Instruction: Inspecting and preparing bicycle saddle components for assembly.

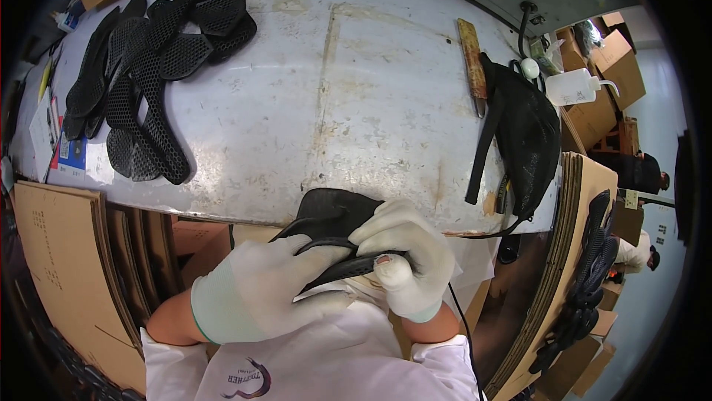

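Just in front of my body, at the table's near edge, a folded black flexible padded piece (338, 210) is held between both hands. My left hand (271, 282), in a white glove with a pale green cuff, is closed on its left and lower side. My right hand (411, 256), in a matching glove, grips the right side with bent fingers above and the thumb at the lower edge. The thumb tip shows through the glove. The piece's far flap rests over the table edge, and my fingers hide part of its middle.
Black honeycomb-patterned pads (159, 52) lie heaped at the table's far left. On the right are a worn wooden-handled tool (472, 60), a black bag (523, 130) and a white squeeze bottle (572, 87). Cardboard sheets (63, 267) stand left, with more cardboard (545, 282) at right.
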A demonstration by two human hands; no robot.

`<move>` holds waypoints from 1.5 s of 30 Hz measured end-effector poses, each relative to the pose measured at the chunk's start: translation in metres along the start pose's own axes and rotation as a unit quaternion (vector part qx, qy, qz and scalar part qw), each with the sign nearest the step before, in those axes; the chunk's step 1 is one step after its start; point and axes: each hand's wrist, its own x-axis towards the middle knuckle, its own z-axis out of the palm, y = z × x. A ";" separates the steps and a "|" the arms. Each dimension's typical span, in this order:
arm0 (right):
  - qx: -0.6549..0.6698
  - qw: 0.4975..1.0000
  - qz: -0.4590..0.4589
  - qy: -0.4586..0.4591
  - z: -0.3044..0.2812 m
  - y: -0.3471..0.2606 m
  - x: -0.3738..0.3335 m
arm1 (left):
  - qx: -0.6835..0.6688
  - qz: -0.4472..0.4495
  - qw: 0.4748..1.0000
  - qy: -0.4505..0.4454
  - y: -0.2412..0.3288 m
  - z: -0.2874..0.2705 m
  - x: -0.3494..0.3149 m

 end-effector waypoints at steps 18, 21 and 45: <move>0.038 0.999 0.030 -0.005 -0.009 -0.001 0.013 | 0.260 -0.007 0.964 -0.056 0.006 0.018 -0.003; 0.057 0.996 0.063 -0.010 -0.011 -0.006 0.013 | 0.296 -0.012 0.954 -0.047 0.011 0.023 -0.004; -0.110 0.992 0.063 -0.008 0.004 -0.014 0.012 | 0.088 -0.001 0.995 -0.055 -0.004 -0.006 0.006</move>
